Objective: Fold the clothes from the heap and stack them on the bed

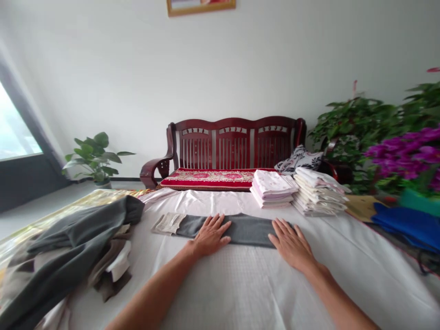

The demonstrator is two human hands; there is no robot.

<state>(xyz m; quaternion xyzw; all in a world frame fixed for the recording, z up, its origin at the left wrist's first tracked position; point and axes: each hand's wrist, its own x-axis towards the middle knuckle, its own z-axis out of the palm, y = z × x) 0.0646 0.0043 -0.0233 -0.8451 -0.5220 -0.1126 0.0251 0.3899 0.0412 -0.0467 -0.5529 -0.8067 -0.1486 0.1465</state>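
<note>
A pair of grey pants (252,229), folded lengthwise into a long strip, lies crosswise on the white-covered table. Its left end is a beige band (170,223). My left hand (211,234) rests flat on the strip left of its middle, fingers spread. Near the strip's right end, my right hand (292,242) is also laid flat with fingers stretched out. Neither hand grips the cloth.
Loose dark grey clothing (92,229) is heaped at the left, with brown and white pieces beside it. Two folded cloth stacks, a pinkish one (273,188) and a whitish one (319,192), stand at the back right. Blue cloth (409,227) lies far right.
</note>
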